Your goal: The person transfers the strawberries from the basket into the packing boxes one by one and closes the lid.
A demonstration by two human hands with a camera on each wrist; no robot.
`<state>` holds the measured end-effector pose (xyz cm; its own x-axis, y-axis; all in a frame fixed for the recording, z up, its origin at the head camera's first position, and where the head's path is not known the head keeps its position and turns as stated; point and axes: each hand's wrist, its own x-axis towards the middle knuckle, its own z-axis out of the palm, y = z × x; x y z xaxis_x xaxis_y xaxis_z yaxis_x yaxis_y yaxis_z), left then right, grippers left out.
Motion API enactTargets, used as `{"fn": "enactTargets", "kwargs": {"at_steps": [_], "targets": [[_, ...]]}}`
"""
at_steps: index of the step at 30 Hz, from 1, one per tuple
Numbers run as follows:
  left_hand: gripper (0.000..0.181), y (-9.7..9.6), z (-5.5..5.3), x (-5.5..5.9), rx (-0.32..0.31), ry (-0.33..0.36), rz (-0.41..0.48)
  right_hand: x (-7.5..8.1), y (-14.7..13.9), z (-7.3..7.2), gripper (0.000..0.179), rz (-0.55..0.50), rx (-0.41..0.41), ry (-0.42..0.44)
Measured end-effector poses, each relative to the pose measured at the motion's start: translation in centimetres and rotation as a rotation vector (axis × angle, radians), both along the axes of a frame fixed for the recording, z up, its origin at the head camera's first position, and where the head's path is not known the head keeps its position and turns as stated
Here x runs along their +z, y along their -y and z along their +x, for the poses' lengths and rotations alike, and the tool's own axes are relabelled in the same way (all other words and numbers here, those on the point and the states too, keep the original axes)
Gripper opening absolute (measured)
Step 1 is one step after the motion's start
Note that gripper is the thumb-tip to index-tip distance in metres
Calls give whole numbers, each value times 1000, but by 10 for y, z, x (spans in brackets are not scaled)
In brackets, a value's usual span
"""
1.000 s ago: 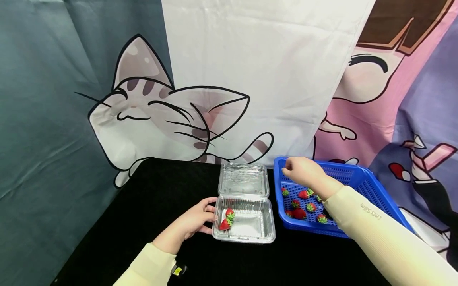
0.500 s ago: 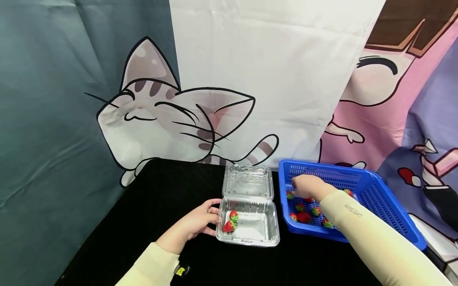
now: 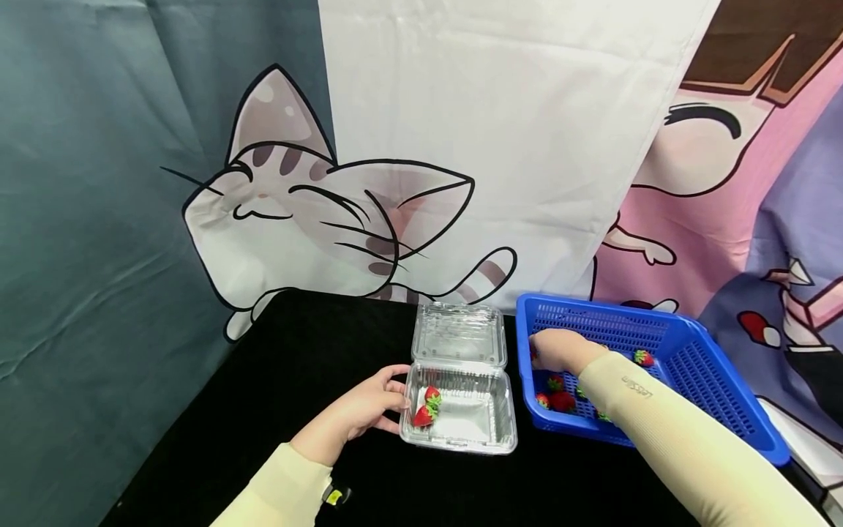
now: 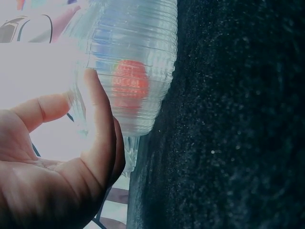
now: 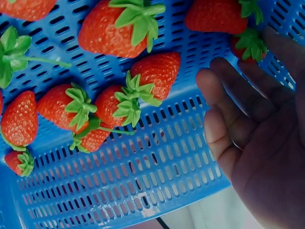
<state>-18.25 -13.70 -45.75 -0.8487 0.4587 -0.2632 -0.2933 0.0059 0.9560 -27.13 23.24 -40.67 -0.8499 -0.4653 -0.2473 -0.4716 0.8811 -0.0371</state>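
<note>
In the head view my left hand [image 3: 362, 406] grips the left side of a clear plastic clamshell container [image 3: 469, 419]. Its thumb is at the rim and its fingers lie along the wall. Inside sit a red strawberry [image 3: 424, 416] and another strawberry [image 3: 432, 395], close together at the left. The clear lid [image 3: 459, 337] is folded back. My right hand [image 3: 560, 348] reaches into the left part of a blue plastic basket [image 3: 582, 302]. From the right wrist, its loosely bent fingers [image 5: 209, 86] come right up to a small strawberry [image 5: 249, 46] by the basket wall.
Several strawberries [image 5: 151, 74] lie scattered over the slotted basket floor. One strawberry [image 3: 643, 358] rests farther right in it. Black cloth [image 3: 329, 337] covers the table. A printed cartoon curtain [image 3: 421, 146] hangs directly behind the container and basket.
My right hand has gone from above the basket's rim down into its left part. My left hand keeps its hold on the container. The head view has shifted slightly, so everything appears farther right.
</note>
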Motion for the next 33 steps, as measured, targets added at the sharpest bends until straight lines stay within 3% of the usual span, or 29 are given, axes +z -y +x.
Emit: {"fn": "enactTargets", "kwargs": {"at_steps": [13,21,27,33], "targets": [[74,0,1,1,-8,-5,10,3,4,2,14,11,-27,65],[74,1,1,1,-12,-12,14,5,1,-1,12,-37,-39,58],[74,1,1,2,-13,-14,16,22,0,-1,12,-64,-81,42],[72,1,0,2,-15,-7,10,45,-2,9,15,-82,-170,-4]]}}
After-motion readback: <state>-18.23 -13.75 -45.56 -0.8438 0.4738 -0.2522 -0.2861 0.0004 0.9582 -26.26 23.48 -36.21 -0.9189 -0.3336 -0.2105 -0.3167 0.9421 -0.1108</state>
